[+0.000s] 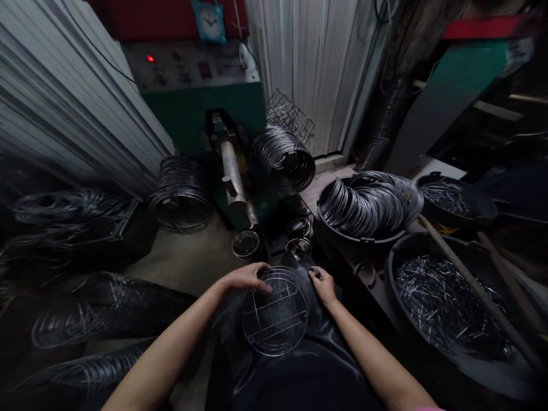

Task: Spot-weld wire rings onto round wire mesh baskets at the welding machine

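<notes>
A round wire rack (276, 326) with crossing bars rests over the dark apron (299, 374) on my lap. My left hand (250, 278) grips its upper left rim, thumb over the wires and fingers behind. Just right of the rack, my right hand (323, 284) is closed, thumb and fingers pinched together at a small dark thing too small to name. Ahead stands a green machine (205, 108) with a metal arm (232, 171) reaching towards me. Small round metal dishes (246, 244) sit below that arm.
At right, a black basin (391, 257) holds short metal rods, with a wooden stick (458, 274) across it. Another basin (355, 237) holds wire rings (372, 202). Ring bundles (285, 157) hang beside the machine. More wire coils (107, 311) lie at left.
</notes>
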Tool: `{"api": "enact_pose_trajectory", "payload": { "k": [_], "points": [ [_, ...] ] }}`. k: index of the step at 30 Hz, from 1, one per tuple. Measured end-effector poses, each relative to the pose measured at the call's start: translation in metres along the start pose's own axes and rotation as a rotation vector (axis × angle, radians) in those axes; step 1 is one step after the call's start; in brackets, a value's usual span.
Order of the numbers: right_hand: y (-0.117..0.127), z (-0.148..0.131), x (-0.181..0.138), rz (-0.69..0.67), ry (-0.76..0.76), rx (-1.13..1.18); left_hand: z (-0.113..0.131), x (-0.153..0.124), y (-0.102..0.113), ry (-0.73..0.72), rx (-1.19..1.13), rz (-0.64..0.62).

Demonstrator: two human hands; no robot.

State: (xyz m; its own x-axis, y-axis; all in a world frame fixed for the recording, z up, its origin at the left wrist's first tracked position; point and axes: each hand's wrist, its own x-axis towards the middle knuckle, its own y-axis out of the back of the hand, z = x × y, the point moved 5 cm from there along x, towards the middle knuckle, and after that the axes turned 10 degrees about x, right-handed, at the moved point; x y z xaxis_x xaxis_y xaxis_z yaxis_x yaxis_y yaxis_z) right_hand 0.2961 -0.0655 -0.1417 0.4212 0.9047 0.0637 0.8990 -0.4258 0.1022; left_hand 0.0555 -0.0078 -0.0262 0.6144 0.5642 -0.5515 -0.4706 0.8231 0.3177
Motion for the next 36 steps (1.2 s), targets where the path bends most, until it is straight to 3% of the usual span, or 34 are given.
{"api": "enact_pose_trajectory", "payload": {
  "k": [7,9,11,16,21,26,36],
  "points": [
    [0.010,-0.027,0.007,-0.023,0.066,0.046,0.047,-0.073,0.025,-0.331,0.479,0.734],
    [0.010,-0.048,0.009,-0.075,0.077,0.092,0.048,-0.086,0.026,-0.340,0.533,0.869],
    [0.008,-0.073,0.008,-0.152,0.077,0.127,0.044,-0.094,0.023,-0.330,0.545,0.921],
    [0.000,-0.136,-0.007,-0.320,0.081,0.114,0.029,-0.096,0.011,-0.296,0.484,0.819],
    [-0.018,-0.168,-0.035,-0.463,0.165,0.028,0.012,-0.084,0.003,-0.284,0.434,0.743],
    [-0.034,-0.163,-0.044,-0.569,0.250,-0.122,0.000,-0.059,-0.002,-0.304,0.396,0.633],
    [-0.048,-0.132,-0.036,-0.631,0.219,-0.233,-0.006,-0.034,-0.003,-0.232,0.465,0.510]
  ]
}}
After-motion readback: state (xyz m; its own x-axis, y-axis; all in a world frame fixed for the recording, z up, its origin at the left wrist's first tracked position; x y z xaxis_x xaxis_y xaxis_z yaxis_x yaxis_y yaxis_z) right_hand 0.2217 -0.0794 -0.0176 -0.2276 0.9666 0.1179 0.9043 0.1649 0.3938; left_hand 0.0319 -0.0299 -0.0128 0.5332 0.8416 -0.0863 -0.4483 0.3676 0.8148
